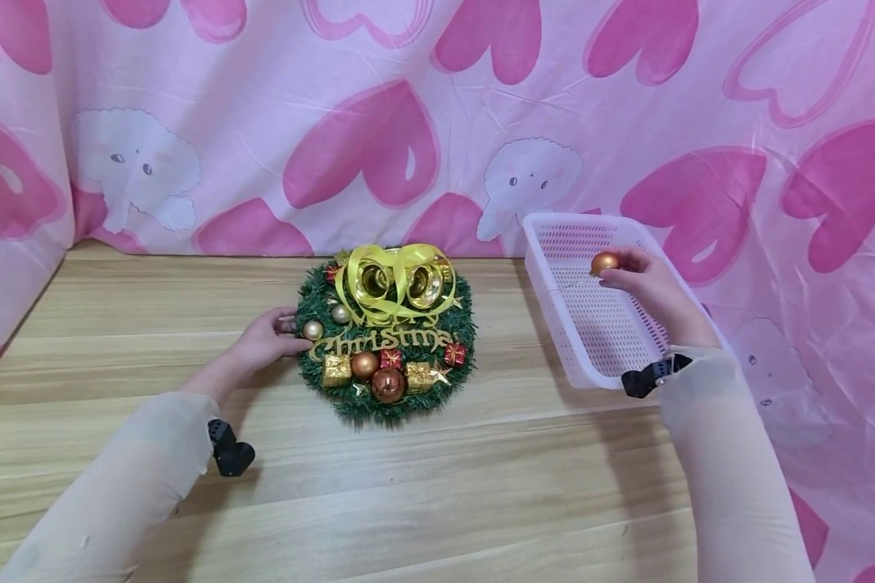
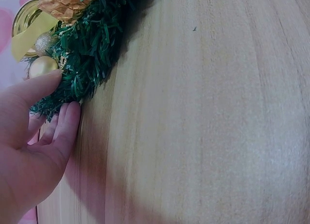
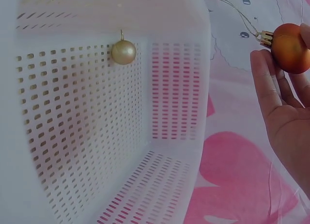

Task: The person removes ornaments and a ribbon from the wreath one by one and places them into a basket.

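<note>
A green Christmas wreath (image 1: 437,390) lies on the table, set with gold bells, yellow ribbon, small wrapped boxes, baubles and a gold "Christmas" sign. At its left edge my left hand (image 1: 266,340) grips the tinsel; in the left wrist view the thumb lies on top beside a pale gold bauble (image 2: 43,67) and the fingers reach underneath. Over the white plastic basket (image 1: 554,324), my right hand (image 1: 645,283) pinches a copper-orange bauble (image 1: 604,262). Its gold cap and hanging string show in the right wrist view. Inside the basket is one pale gold bauble (image 3: 124,53).
The wood-grain table (image 1: 423,502) stretches in front of the wreath and between it and the basket. A pink heart-patterned cloth (image 1: 248,121) hangs behind the table and along its right side, close to the basket.
</note>
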`<act>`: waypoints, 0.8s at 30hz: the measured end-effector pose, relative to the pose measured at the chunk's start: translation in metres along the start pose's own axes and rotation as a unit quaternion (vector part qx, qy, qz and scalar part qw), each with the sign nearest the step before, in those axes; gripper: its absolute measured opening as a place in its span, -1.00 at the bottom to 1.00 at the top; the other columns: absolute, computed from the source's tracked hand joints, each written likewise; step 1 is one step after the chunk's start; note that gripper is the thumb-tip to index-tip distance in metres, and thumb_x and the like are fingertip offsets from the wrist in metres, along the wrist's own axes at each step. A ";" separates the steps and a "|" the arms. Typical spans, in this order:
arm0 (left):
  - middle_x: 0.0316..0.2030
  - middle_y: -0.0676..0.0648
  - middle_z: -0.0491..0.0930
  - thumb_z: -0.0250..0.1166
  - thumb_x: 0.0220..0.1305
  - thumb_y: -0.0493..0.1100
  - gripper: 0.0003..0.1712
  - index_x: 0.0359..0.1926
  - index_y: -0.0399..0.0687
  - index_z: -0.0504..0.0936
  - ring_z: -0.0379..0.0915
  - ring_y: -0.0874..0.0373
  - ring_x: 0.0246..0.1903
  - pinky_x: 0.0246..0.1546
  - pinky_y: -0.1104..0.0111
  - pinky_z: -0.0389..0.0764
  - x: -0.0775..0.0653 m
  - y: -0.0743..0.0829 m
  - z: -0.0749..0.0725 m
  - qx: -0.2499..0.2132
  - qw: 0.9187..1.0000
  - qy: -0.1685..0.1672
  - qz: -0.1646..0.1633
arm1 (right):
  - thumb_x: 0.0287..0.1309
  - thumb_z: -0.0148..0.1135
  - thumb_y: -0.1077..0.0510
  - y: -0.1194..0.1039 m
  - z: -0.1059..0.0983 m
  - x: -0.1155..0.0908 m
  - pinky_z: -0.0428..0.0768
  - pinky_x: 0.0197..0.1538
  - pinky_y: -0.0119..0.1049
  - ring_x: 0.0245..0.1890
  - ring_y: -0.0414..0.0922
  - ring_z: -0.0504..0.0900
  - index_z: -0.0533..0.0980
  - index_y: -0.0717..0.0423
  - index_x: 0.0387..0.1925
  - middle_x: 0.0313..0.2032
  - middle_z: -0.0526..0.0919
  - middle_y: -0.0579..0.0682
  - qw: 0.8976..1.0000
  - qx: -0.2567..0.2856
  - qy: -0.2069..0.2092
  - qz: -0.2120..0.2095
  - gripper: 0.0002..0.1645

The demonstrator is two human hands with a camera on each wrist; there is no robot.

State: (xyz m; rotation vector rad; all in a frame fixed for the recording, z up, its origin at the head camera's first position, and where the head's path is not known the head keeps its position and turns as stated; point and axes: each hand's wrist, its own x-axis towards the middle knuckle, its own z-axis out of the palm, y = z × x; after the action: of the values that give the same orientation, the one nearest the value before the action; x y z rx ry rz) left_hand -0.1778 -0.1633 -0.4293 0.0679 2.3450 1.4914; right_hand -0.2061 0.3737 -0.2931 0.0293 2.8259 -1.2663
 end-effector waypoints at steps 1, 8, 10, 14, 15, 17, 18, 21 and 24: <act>0.20 -0.45 0.25 0.30 0.14 -0.22 -0.05 0.39 -0.38 -0.06 0.34 -0.18 0.09 -0.05 0.47 0.60 0.000 0.000 0.000 0.000 1.000 0.000 0.001 | 0.17 0.23 0.08 0.000 -0.001 0.000 0.55 -0.23 -0.58 -0.27 -0.37 0.51 0.36 0.10 0.14 -0.26 0.52 -0.38 1.000 -0.001 0.001 0.002 -0.48; 0.21 -0.46 0.23 0.30 0.14 -0.21 -0.05 0.39 -0.38 -0.06 0.29 -0.24 0.13 0.12 0.21 0.54 -0.001 0.001 0.000 0.006 1.000 0.000 0.001 | 0.18 0.21 0.08 0.003 -0.006 -0.001 0.55 -0.23 -0.58 -0.28 -0.38 0.49 0.36 0.13 0.12 -0.30 0.51 -0.43 1.000 -0.001 -0.002 0.003 -0.51; 0.21 -0.46 0.22 0.30 0.14 -0.21 -0.05 0.39 -0.39 -0.06 0.28 -0.25 0.14 0.14 0.17 0.52 -0.001 0.001 0.000 0.006 1.000 0.000 0.001 | 0.18 0.22 0.07 0.004 -0.007 -0.002 0.53 -0.21 -0.59 -0.27 -0.37 0.49 0.37 0.15 0.10 -0.30 0.51 -0.43 1.000 -0.010 -0.002 0.001 -0.51; 0.20 -0.45 0.25 0.30 0.13 -0.22 -0.05 0.39 -0.39 -0.05 0.30 -0.23 0.12 0.10 0.23 0.55 -0.001 0.001 0.000 0.010 1.000 0.001 0.002 | 0.16 0.24 0.01 0.006 -0.006 -0.002 0.49 -0.17 -0.57 -0.23 -0.33 0.48 0.37 0.13 0.09 -0.28 0.52 -0.37 0.999 -0.031 -0.010 0.008 -0.49; 0.19 -0.45 0.25 0.30 0.13 -0.21 -0.05 0.39 -0.39 -0.05 0.30 -0.22 0.12 0.10 0.23 0.55 0.000 0.001 0.000 0.011 1.000 0.002 0.003 | 0.16 0.24 0.00 0.007 -0.006 -0.002 0.50 -0.16 -0.56 -0.23 -0.31 0.49 0.37 0.13 0.09 -0.27 0.52 -0.34 0.999 -0.032 -0.012 0.009 -0.48; 0.19 -0.45 0.25 0.31 0.13 -0.21 -0.06 0.39 -0.38 -0.04 0.30 -0.22 0.12 0.12 0.20 0.54 -0.001 0.001 0.000 0.014 1.000 0.003 0.003 | 0.15 0.25 0.01 0.008 -0.005 -0.001 0.50 -0.16 -0.55 -0.23 -0.30 0.50 0.37 0.15 0.09 -0.26 0.52 -0.31 0.999 -0.030 -0.019 0.013 -0.47; 0.20 -0.45 0.25 0.31 0.13 -0.21 -0.05 0.39 -0.38 -0.04 0.29 -0.23 0.13 0.14 0.18 0.52 0.000 0.001 0.000 0.015 1.000 0.003 0.004 | 0.15 0.25 0.02 0.009 -0.005 -0.001 0.52 -0.17 -0.55 -0.23 -0.30 0.50 0.36 0.16 0.09 -0.26 0.52 -0.30 0.999 -0.030 -0.022 0.014 -0.47; 0.20 -0.45 0.24 0.31 0.13 -0.21 -0.06 0.39 -0.38 -0.04 0.28 -0.24 0.14 0.16 0.13 0.50 0.000 0.001 0.000 0.013 1.000 0.003 0.002 | 0.15 0.25 0.03 0.011 -0.004 0.001 0.52 -0.17 -0.58 -0.25 -0.34 0.50 0.36 0.23 0.10 -0.28 0.52 -0.29 0.998 -0.043 -0.032 0.013 -0.44; 0.20 -0.45 0.24 0.30 0.13 -0.21 -0.06 0.39 -0.38 -0.04 0.28 -0.24 0.14 0.15 0.16 0.51 -0.001 0.001 0.000 0.014 1.000 0.003 0.002 | 0.15 0.25 0.02 0.011 -0.004 0.000 0.51 -0.16 -0.59 -0.27 -0.38 0.49 0.34 0.27 0.13 -0.24 0.53 -0.23 0.997 -0.065 -0.046 0.018 -0.39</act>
State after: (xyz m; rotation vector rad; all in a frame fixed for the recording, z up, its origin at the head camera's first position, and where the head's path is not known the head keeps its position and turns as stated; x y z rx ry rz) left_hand -0.1774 -0.1630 -0.4284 0.0747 2.3713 1.4636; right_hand -0.2062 0.3839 -0.2990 0.0158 2.8085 -1.0473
